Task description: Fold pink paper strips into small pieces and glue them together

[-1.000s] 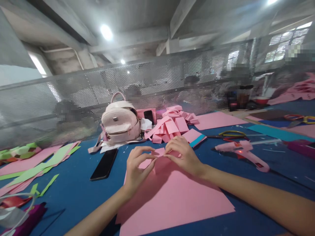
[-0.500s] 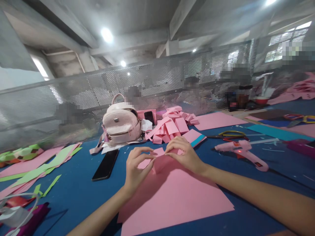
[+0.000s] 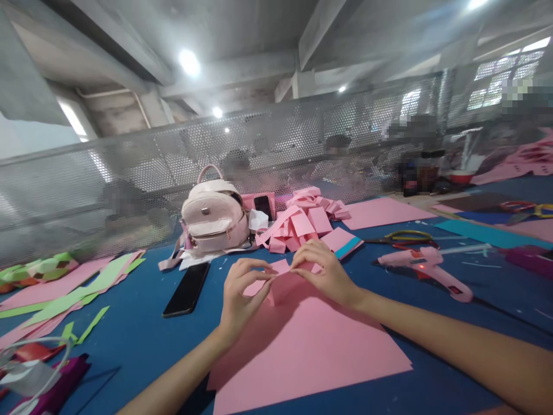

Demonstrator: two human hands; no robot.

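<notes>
A small folded piece of pink paper (image 3: 281,286) is pinched between my two hands. My left hand (image 3: 244,291) grips its left side, thumb and fingers pressed together. On the other side, my right hand (image 3: 322,268) pinches the top edge with thumb and forefinger. Below them, large pink sheets (image 3: 311,357) lie stacked on the blue table (image 3: 142,357). Just beyond my right hand rests a pink piece with a blue stripe (image 3: 341,243). Behind it is a heap of pink paper strips (image 3: 298,222). The fingers partly hide the folded piece.
A pink glue gun (image 3: 432,268) with a red light lies at right, near scissors (image 3: 406,237). A black phone (image 3: 186,291) and a pale backpack (image 3: 216,219) are at left, beyond them green strips (image 3: 82,294). A purple power strip (image 3: 64,386) sits front left. A perforated metal screen (image 3: 276,138) stands behind.
Both hands keep the same pinch on the folded pink paper, nearly still. The whole view has shifted very slightly.
</notes>
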